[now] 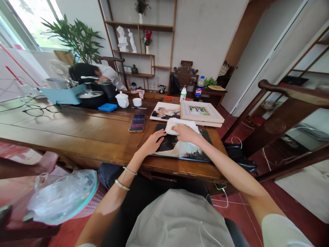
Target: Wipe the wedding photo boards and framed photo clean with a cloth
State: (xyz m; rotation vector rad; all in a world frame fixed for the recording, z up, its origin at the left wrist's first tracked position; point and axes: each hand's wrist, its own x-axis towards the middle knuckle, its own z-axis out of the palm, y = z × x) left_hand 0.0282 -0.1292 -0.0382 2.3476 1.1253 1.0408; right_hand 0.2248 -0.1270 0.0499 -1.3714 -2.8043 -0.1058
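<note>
A dark photo panel (164, 145) with a pale dress in its picture lies flat on the wooden table in front of me. My right hand (187, 133) is closed on a white cloth (172, 124) and presses it against the panel's upper part. Fingers apart, my left hand (153, 141) rests on the panel's left side, just below the cloth. Part of the picture is covered by the cloth and my right hand. Behind the panel lie another photo print (164, 111) and a white picture frame (202, 111), stacked on something pale.
A phone (137, 122) lies left of the panel. Farther back stand a white teapot (122, 100), a cup (137, 102), a cola bottle (199, 88) and a white bottle (183, 94). Glasses (38, 110) and a blue bin (60, 95) are at left. A person (110, 73) leans behind the pots.
</note>
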